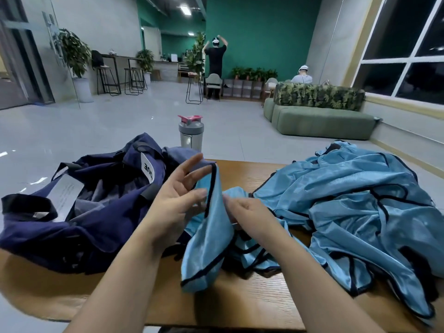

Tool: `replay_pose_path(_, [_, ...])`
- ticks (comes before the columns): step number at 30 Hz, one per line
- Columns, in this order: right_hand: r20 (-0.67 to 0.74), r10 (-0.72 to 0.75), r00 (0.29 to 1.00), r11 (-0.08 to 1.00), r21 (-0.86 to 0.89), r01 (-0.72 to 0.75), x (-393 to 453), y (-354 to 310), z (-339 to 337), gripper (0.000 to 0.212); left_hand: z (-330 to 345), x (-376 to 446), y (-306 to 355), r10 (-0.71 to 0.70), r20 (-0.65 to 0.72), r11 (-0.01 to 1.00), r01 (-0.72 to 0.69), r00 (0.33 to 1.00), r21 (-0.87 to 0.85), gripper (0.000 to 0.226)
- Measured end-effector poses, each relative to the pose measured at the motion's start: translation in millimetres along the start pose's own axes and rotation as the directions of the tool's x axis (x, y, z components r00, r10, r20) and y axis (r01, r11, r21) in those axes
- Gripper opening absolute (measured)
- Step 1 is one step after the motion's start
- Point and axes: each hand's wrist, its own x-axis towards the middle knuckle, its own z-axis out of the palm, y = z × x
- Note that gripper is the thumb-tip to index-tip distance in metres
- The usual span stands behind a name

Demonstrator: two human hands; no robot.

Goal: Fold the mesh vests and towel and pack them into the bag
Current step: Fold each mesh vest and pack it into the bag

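A light blue mesh vest point(209, 239) with black trim hangs raised above the wooden table point(240, 306) at centre. My left hand point(175, 203) pinches its upper edge, the other fingers spread. My right hand point(247, 212) grips the same vest from the right with curled fingers. A pile of several more blue mesh vests point(355, 207) lies on the table's right side. The navy duffel bag point(96, 212) sits open on the left, a white label on its strap. No towel can be made out.
A grey shaker bottle point(191, 133) with a pink lid stands behind the bag at the table's far edge. Beyond are a tiled floor, a green sofa point(322, 121), bar stools, plants and two people far off.
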Motion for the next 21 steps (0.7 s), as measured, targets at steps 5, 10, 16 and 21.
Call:
replay_pose_path(5, [0.191,0.022,0.981,0.996,0.078,-0.038,-6.3,-8.9,-4.4,0.064,14.1,8.1,10.6,0.139,0.027,0.99,-0.139,0.99,0.026,0.074])
replay_pose_path(10, [0.197,-0.067,0.978,0.988,0.149,0.037,-23.5,-14.7,-20.6,0.067,24.5,6.9,13.1,0.213,0.072,0.908,-0.225,0.974,0.354,0.084])
replay_pose_path(16, [0.047,-0.092,0.995,0.944,0.321,0.073,-31.1,-15.9,-11.8,0.039,47.8,3.1,8.6,0.174,0.125,0.925,-0.205,0.977,0.32,0.084])
replay_pose_path(21, [0.225,-0.165,0.96,0.822,0.57,0.008,-35.9,-23.8,-12.3,0.053,44.8,-3.9,9.2,0.111,0.219,0.861,-0.204,0.969,0.466,0.086])
